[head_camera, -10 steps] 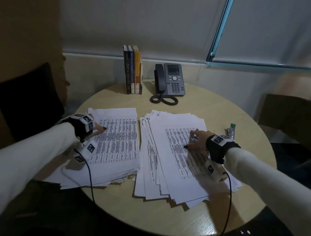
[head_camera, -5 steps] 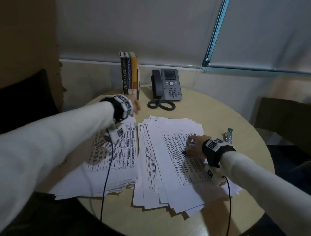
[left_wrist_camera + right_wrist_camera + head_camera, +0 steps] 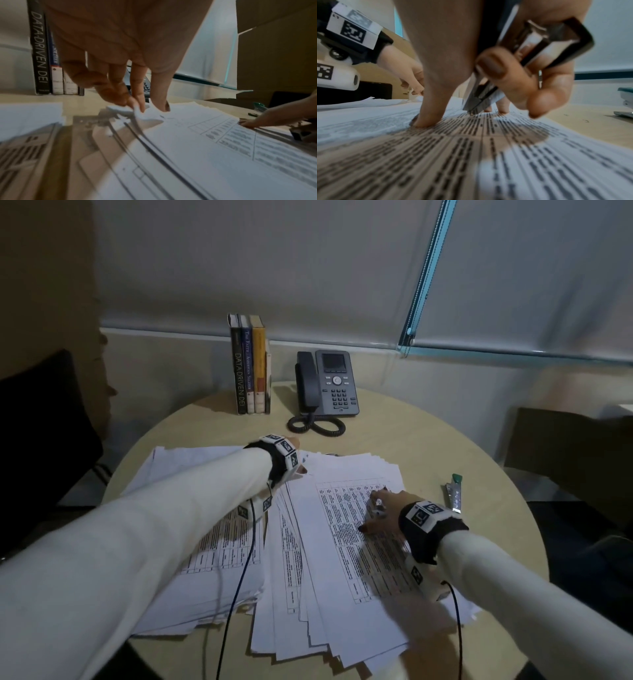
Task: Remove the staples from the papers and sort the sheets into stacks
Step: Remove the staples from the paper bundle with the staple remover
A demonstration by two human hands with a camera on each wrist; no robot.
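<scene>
Right stack [image 3: 329, 577]: fanned, printed sheets spread from the near edge of the worktop [image 3: 428, 446] toward its middle, just right of centre.
Left stack [image 3: 219, 573]: tidier pile of printed sheets at the near left edge, just beside the fanned one, partly hidden under the left sleeve.
Right hand [image 3: 383, 515]: rests on the top sheet of the right stack, thumb tip and two fingertips pressed on the print; the curled fingers [image 3: 510, 75] hold a metal staple remover [image 3: 537, 44], its tip touching the paper.
Left hand [image 3: 291, 455]: reached across to the far left corner of the right stack; its fingers [image 3: 137, 94] are narrow, pinching the crumpled corner [image 3: 145, 115] of the top sheets and lifting it slightly.
Staple: too small to make out at the pinched corner.
Green-capped tube [image 3: 455, 491]: lies near the right edge of the worktop, apart from the papers.
Desk phone [image 3: 329, 385]: at the far edge, its coiled cord in front of it.
Books [image 3: 249, 364]: standing upright at the far edge, just left of the phone.
</scene>
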